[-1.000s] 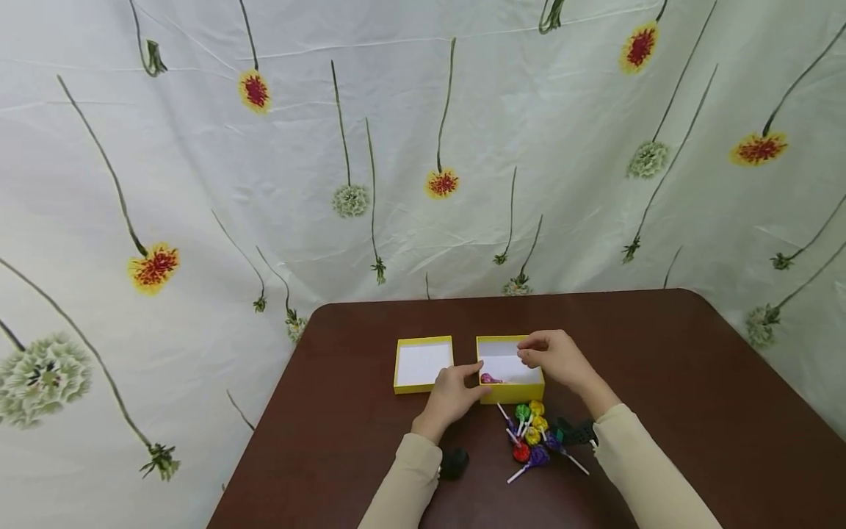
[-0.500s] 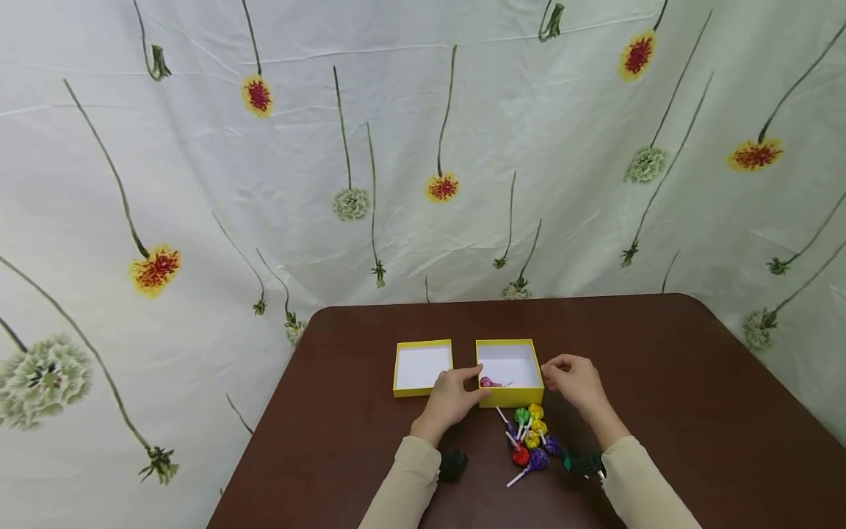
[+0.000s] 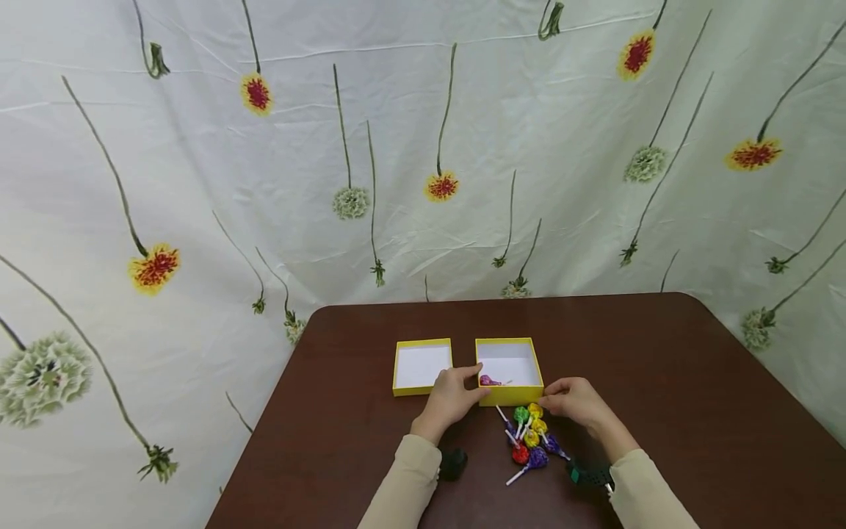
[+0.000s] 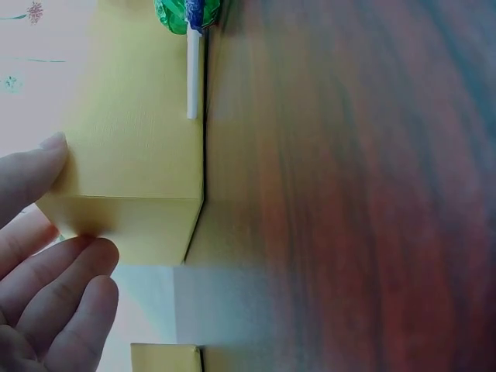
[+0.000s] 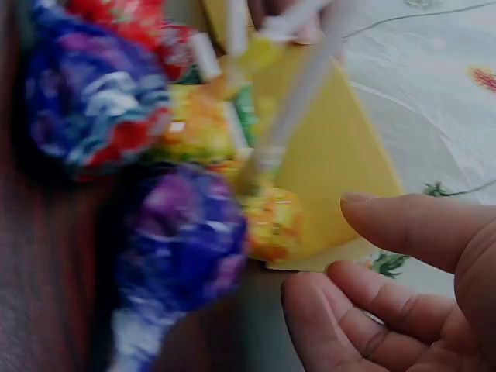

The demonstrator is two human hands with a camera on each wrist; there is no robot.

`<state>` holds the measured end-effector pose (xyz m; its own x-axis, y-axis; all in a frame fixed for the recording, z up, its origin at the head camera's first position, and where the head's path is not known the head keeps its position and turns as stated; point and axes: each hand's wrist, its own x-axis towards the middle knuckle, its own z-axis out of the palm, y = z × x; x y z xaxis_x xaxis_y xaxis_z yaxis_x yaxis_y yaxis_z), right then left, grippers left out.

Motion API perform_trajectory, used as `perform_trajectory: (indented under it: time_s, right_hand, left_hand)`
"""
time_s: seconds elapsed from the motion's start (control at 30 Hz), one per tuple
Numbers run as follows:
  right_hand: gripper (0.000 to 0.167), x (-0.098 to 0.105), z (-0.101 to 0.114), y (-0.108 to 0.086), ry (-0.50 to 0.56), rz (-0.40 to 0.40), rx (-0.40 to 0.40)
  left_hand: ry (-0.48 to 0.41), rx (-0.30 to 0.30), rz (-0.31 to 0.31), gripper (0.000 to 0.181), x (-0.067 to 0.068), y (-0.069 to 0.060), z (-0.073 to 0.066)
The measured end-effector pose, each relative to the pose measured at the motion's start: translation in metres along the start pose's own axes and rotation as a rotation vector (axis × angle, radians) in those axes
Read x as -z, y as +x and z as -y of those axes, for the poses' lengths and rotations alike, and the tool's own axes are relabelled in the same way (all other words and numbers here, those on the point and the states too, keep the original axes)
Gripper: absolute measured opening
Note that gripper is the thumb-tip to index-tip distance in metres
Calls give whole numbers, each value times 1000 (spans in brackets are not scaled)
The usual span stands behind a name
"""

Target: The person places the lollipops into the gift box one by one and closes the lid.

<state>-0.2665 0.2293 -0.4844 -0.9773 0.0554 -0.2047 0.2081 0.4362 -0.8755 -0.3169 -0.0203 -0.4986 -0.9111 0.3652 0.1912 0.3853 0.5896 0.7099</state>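
Brown tabletop (image 3: 317, 455); pink lollipop (image 3: 486, 380) in box (image 3: 510, 397), stick (image 3: 507, 382) rightward.

head: evenly lit, fairly clear | left wrist: cloth (image 4: 35, 101) blown white | right wrist: lollipops (image 5: 186, 232) blurred

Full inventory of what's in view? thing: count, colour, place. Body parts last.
open box: 1, yellow with white inside, on the table
shallow tray: 1, yellow with white inside, left of the box
lollipop: 1, pink, inside the box
loose lollipops: about 8 (overlapping), seemingly 3 yellow, 3 purple-blue, 1 green, 1 red, on the near side of the box
table: 1, dark red-brown, under everything
cloth: 1, white with printed flowers, behind the table
wrist devices: 2, dark, one by each wrist
sleeves: 2, cream, on the forearms
hands: 2, bare; left hand at the box's near left corner, right hand by its near right corner
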Motion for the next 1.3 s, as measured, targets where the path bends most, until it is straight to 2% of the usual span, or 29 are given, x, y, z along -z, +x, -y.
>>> perform_trajectory:
  time_s: [0.23, 0.47, 0.73, 1.07, 1.3]
  right_hand:
    - [24, -12, -2, 1, -49, -23, -16]
    - [29, -17, -3, 2, 10, -57, -37]
    - [25, -21, -3, 0, -21, -91, -40]
    - [22, -24, -3, 1, 15, -98, -45]
    - [22, -22, -7, -5, 40, -124, -43]
  left_hand:
    - [-6, 0, 4, 51, 0, 1, 1]
    - [-6, -7, -8, 51, -2, 1, 0]
    - [-2, -9, -21, 50, -1, 1, 0]
    - [-14, 9, -25, 50, 0, -1, 3]
    - [-6, -18, -11, 50, -1, 0, 2]
